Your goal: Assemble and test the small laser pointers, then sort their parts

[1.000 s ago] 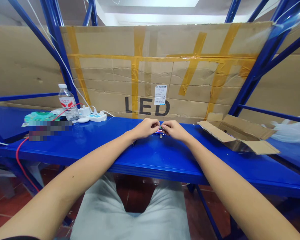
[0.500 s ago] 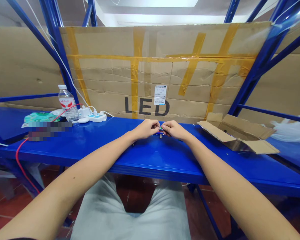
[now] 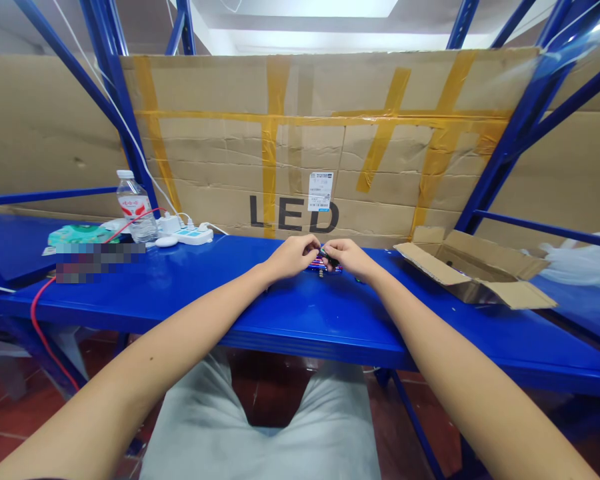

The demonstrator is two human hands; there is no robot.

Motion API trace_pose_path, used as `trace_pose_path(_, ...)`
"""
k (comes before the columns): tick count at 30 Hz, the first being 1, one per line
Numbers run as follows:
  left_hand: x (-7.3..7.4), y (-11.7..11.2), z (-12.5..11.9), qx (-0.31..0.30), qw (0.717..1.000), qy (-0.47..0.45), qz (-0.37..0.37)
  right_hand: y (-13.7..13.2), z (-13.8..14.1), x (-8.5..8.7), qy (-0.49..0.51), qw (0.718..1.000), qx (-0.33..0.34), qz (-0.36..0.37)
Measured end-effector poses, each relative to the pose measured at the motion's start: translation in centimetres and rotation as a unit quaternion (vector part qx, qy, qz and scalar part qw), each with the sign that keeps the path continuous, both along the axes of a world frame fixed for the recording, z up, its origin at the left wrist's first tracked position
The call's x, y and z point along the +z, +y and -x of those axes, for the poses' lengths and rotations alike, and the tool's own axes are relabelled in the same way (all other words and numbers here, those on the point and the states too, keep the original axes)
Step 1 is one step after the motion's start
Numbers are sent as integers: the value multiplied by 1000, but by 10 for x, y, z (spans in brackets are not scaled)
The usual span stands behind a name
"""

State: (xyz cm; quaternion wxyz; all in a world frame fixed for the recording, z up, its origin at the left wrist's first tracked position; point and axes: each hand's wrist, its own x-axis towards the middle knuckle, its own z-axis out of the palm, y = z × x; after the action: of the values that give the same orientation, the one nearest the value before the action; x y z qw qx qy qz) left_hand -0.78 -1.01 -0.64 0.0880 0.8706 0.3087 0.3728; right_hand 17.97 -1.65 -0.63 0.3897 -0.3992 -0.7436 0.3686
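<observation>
My left hand [image 3: 296, 256] and my right hand [image 3: 347, 257] are close together over the middle of the blue table. Between my right thumb and fingers sits a small dark piece [image 3: 331, 259], too small to name. My left fingers are curled in a pinch right beside it; what they grip, if anything, is hidden. Under both hands shows a small shiny item [image 3: 325, 267] with blue, purple and red stripes, partly covered by my fingers. A short brownish bit [image 3: 321, 273] sticks out on its near side.
An open cardboard box [image 3: 473, 265] stands on the right of the table [image 3: 300, 313]. At the left are a water bottle [image 3: 136, 207], a white power strip [image 3: 195, 233], a green packet [image 3: 77, 235] and a red cable [image 3: 36, 313]. A large cardboard sheet [image 3: 220, 160] marked LED backs the table.
The dark piece now shows in my right fingers. My hands have shifted slightly, the left rising a little from the striped item, and more of that item is visible under the right hand.
</observation>
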Motion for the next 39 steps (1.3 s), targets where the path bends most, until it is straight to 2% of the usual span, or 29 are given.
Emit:
trace_pose_path(6, -3, -1, -6, -6, 993, 53, -108, 1, 10, 0, 151, 985, -21, 83)
trace_pose_path(13, -3, -2, -7, 1, 986, 97, -135, -2, 16, -3, 147, 982, -4, 117)
trace_pose_path(16, -3, 0, -5, 15, 987, 89, -131, 3, 9, 0, 61, 996, -53, 48)
trace_pose_path(18, -3, 1, -4, 30, 988, 85, -129, 7, -4, 6, -63, 985, -149, -60)
trace_pose_path(20, -3, 2, -3, 40, 989, 76, -122, 9, -22, 11, -215, 931, -253, -152)
trace_pose_path(22, -2, 2, -1, 45, 992, 59, -106, 10, -40, 15, -319, 879, -315, -160)
trace_pose_path(24, -1, 2, 0, 47, 995, 37, -84, 11, -54, 16, -394, 854, -319, -117)
trace_pose_path(28, -2, 3, 2, 49, 998, 0, -39, 15, -61, 11, -484, 833, -263, -44)
trace_pose_path(33, -1, 2, 1, 44, 999, -14, -20, 17, -54, 3, -510, 822, -249, -49)
trace_pose_path(39, 1, -2, 0, 39, 999, -9, -7, 17, -46, 0, -529, 818, -224, -15)
